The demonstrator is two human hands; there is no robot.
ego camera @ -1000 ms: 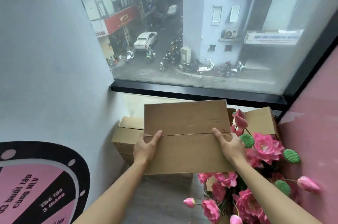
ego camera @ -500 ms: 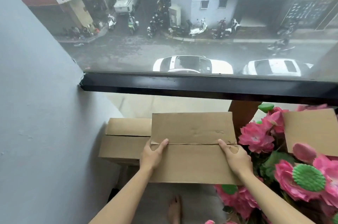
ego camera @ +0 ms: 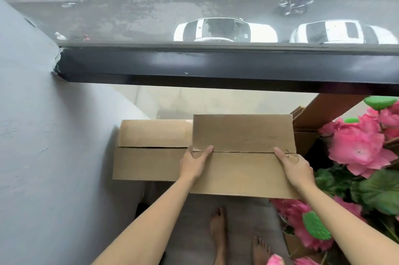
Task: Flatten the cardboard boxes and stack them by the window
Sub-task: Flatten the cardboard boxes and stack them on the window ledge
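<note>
A: What's cut off or hidden?
B: The window [ego camera: 194, 5] runs past the top and right edges; its black sill [ego camera: 216, 66] crosses the whole width. The grey wall [ego camera: 43, 135] fills the left. The pink flowers [ego camera: 358, 152] are cropped at the right and hide whatever sits under them.
A: And the cardboard?
B: A flattened box [ego camera: 244, 156] is held level below the sill. It covers the right end of a second box [ego camera: 151, 150] lying against the wall, so that one's full length can't be seen. More cardboard [ego camera: 306, 141] shows behind, half hidden by flowers.
A: The grip?
B: The left hand [ego camera: 194, 163] holds the box's left edge, thumb on top at the crease, fingers hidden underneath. The right hand [ego camera: 295, 165] pinches the right end the same way.
A: Room?
B: Pale floor [ego camera: 216, 100] between box and sill; grey floor near two bare feet [ego camera: 218, 228].
</note>
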